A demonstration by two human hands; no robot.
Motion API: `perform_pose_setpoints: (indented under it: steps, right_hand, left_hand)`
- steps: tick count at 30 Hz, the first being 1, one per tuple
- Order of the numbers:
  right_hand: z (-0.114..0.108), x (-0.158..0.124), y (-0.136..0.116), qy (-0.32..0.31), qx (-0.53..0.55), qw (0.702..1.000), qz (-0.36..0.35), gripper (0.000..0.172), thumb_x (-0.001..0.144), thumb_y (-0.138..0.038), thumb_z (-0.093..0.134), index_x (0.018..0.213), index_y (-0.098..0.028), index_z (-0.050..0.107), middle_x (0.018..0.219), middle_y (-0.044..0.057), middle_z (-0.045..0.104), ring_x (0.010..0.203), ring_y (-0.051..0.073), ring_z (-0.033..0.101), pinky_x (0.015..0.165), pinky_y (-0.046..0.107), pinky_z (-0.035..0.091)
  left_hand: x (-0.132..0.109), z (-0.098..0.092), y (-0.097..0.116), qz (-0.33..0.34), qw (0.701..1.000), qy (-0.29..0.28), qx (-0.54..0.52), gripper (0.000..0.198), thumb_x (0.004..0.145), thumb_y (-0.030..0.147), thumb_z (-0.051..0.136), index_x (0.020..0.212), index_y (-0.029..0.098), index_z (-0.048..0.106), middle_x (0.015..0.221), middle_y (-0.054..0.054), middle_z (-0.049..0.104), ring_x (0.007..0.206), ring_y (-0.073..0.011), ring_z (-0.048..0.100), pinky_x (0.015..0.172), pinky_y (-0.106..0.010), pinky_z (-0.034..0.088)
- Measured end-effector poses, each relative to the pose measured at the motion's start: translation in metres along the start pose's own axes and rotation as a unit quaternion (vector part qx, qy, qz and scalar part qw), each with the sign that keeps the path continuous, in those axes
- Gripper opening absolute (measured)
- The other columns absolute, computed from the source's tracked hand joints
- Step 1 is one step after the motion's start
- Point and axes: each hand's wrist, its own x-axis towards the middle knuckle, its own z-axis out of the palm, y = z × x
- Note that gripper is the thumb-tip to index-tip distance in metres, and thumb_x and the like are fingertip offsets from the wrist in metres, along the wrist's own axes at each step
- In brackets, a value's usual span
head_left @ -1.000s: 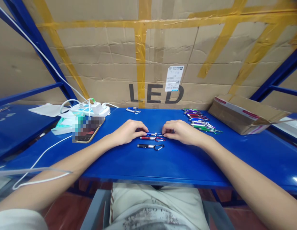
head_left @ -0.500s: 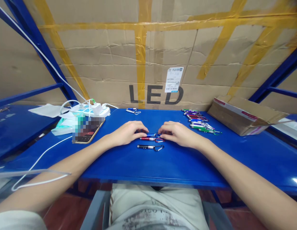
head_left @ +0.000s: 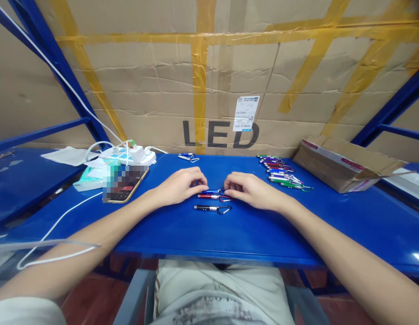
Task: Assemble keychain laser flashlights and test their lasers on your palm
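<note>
A blue keychain flashlight [head_left: 213,192] lies crosswise on the blue table [head_left: 209,234], between my two hands. The thumb and fingertips of my left hand [head_left: 181,187] close at its left end. At the carabiner end, my right hand [head_left: 252,190] has its fingers curled together, partly hiding the clip. Just nearer to me lies a red keychain flashlight [head_left: 209,197], its carabiner beside my right thumb. Closer still, and touched by neither hand, is a black keychain flashlight [head_left: 206,208] with its clip pointing right.
Several keychain flashlights [head_left: 290,184] lie in a column at the right, beside an open cardboard box [head_left: 334,164]. Others [head_left: 187,157] sit at the back. On the left are a phone [head_left: 136,185], a power strip [head_left: 145,158] and white cables. A large carton [head_left: 155,99] stands behind.
Both hands stay almost in place at the blue flashlight, with the fingers curling slightly more. The flashlights keep nearly the same positions.
</note>
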Motion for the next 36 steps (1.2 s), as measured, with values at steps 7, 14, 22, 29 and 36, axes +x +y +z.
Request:
perform_pose_setpoints:
  steps: [7,14,22,29,36]
  right_hand:
    - [0.0009,-0.0006,0.0009,-0.014,0.018,1.000,0.004,0.019,0.107,-0.037,0.062,0.098,-0.021,0.069,0.090,0.004,0.070,0.080,0.020,0.061,0.074,0.031,0.045]
    - [-0.0014,-0.0003,-0.0008,-0.041,0.037,0.998,0.022,0.019,0.102,-0.039,0.070,0.097,-0.021,0.071,0.086,0.002,0.068,0.076,0.018,0.059,0.072,0.030,0.043]
    - [-0.0026,-0.0008,0.0005,-0.042,0.050,0.998,0.005,0.020,0.104,-0.041,0.068,0.098,-0.022,0.070,0.089,0.003,0.067,0.079,0.019,0.058,0.073,0.030,0.044]
    - [-0.0025,-0.0007,-0.0015,-0.048,0.046,0.998,0.010,0.018,0.103,-0.037,0.068,0.096,-0.021,0.070,0.085,0.002,0.068,0.076,0.018,0.057,0.072,0.030,0.042]
    - [-0.0016,-0.0007,-0.0006,-0.046,0.027,0.999,0.008,0.016,0.103,-0.033,0.066,0.092,-0.021,0.067,0.086,0.003,0.070,0.076,0.019,0.059,0.073,0.031,0.042]
  left_hand:
    - [-0.0009,-0.0045,0.0019,0.027,0.997,-0.064,-0.020,0.019,0.102,0.038,0.075,0.099,0.020,0.080,0.092,-0.003,0.071,0.083,-0.0165,0.066,0.076,-0.028,0.047]
    - [-0.0010,-0.0033,0.0018,0.021,0.997,-0.072,0.008,0.017,0.104,0.035,0.073,0.104,0.020,0.080,0.091,-0.003,0.070,0.081,-0.0167,0.064,0.076,-0.028,0.045]
    - [-0.0014,-0.0030,0.0011,0.037,0.996,-0.078,0.017,0.018,0.105,0.033,0.069,0.110,0.022,0.081,0.089,-0.003,0.070,0.081,-0.0180,0.064,0.078,-0.030,0.046]
    - [-0.0009,-0.0018,0.0000,0.023,0.997,-0.079,0.005,0.012,0.099,0.032,0.077,0.103,0.020,0.077,0.088,-0.001,0.067,0.081,-0.0163,0.062,0.077,-0.029,0.044]
    - [-0.0011,-0.0027,-0.0010,0.005,0.995,-0.090,-0.031,0.019,0.105,0.038,0.071,0.108,0.021,0.080,0.092,-0.002,0.070,0.081,-0.0166,0.065,0.077,-0.028,0.046]
